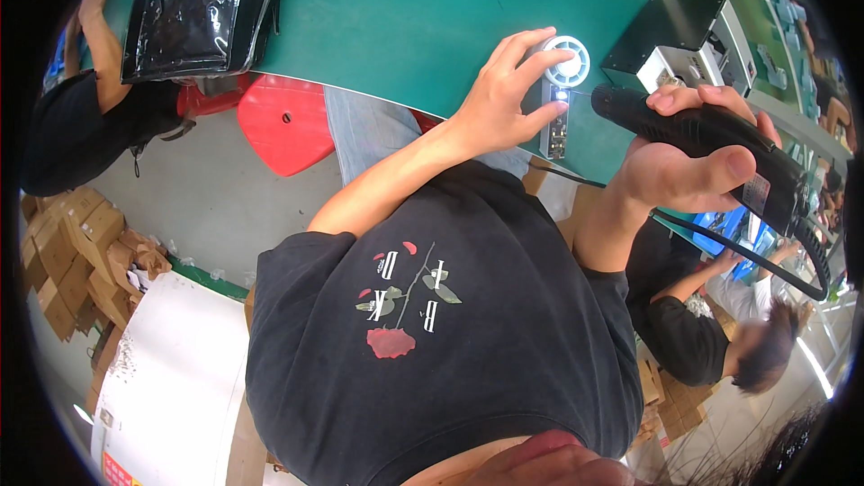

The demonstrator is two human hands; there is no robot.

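On the green tabletop lies a narrow grey device (553, 139) with a round, white, spoked head and a circuit board exposed along its body. My left hand (508, 94) bends over it, fingers on the round head and thumb on the body, gripping it against the table. My right hand (693, 148) is wrapped round a black corded electric screwdriver (652, 119), its thumb extended. The screwdriver's nose points left at the device, where a bright white light shines on the board. The screwdriver's tip is too small to make out.
Behind the screwdriver stands a black and silver box-shaped machine (679, 40). A black bag (198, 22) bears a similar device at the far left. A red stool (286, 124) stands by the table. Co-workers sit left and right. The screwdriver's black cord (738, 252) loops at right.
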